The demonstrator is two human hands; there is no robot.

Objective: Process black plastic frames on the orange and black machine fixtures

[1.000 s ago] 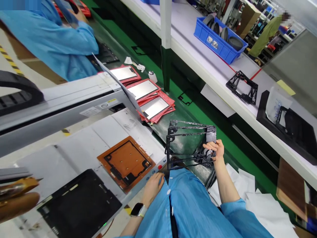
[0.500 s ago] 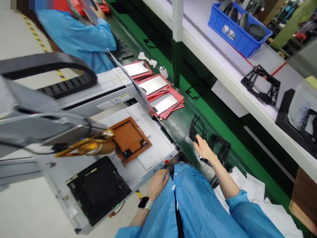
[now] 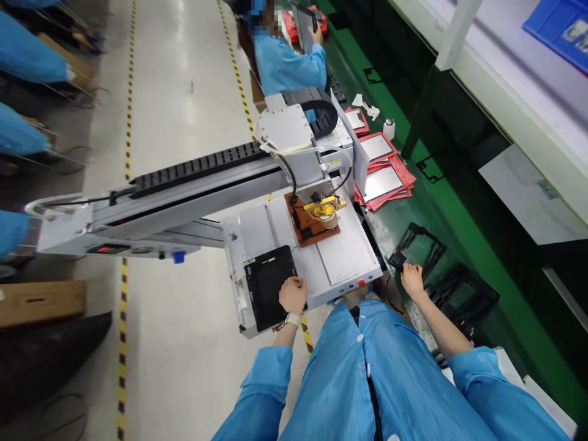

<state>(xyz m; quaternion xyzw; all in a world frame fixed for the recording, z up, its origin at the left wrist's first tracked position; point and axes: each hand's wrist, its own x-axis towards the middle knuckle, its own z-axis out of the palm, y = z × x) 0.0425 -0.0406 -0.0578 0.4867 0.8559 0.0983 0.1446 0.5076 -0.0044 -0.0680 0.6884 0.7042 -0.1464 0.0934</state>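
A black plastic frame point(image 3: 420, 242) rests partly on the green bench, its near corner gripped by my right hand point(image 3: 412, 279). My left hand point(image 3: 293, 295), fingers curled, is over the right edge of a flat black tablet-like panel point(image 3: 269, 291). What those fingers hold, if anything, is hidden. The panel lies on the pale bed of a machine point(image 3: 337, 272). Farther back on that bed is a brown fixture plate point(image 3: 305, 236), with the machine's yellow-and-brass head point(image 3: 325, 214) above it, covering part of it.
More black frames point(image 3: 468, 297) lie on the bench right of my right hand. Screens on red wrap point(image 3: 383, 184) and a small white bottle point(image 3: 389, 128) sit beyond the machine's upright plate point(image 3: 358, 150). A co-worker in blue point(image 3: 294, 67) holds a tablet-like panel farther along.
My left hand has moved from the machine's front edge to the black panel. My right hand has lowered the black frame toward the bench. The view has swung left, and the machine head is now over the brown plate.
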